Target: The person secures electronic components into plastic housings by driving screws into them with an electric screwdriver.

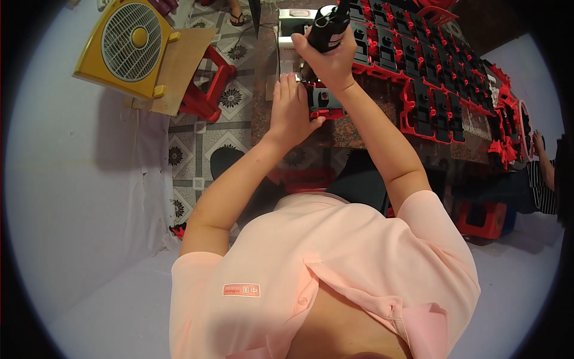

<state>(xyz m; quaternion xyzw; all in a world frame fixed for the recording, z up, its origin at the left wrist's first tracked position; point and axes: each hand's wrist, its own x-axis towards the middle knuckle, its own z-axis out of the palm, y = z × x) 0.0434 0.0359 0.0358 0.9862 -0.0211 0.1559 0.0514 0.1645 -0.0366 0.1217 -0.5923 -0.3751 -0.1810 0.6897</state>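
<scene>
My right hand (336, 58) is wrapped round a black electric screwdriver (329, 35), held upright over the table's left part. Its lower end is hidden behind my hand. Below it lies a red-and-black plastic part (326, 103) on the stone-topped table. My left hand (289, 107) rests along the left side of this part, fingers stretched out and thumb by its near edge. Just beyond my left fingertips stands a white and silver box-shaped device (289, 49); what it holds is too small to tell.
Rows of red-and-black parts (412, 57) cover the table's right side. On the left a yellow box fan (133, 42) stands on cardboard (186, 69) over a red stool (215, 90). At far right, another person's arm (545, 161) reaches near a round pink-rimmed basket (526, 130).
</scene>
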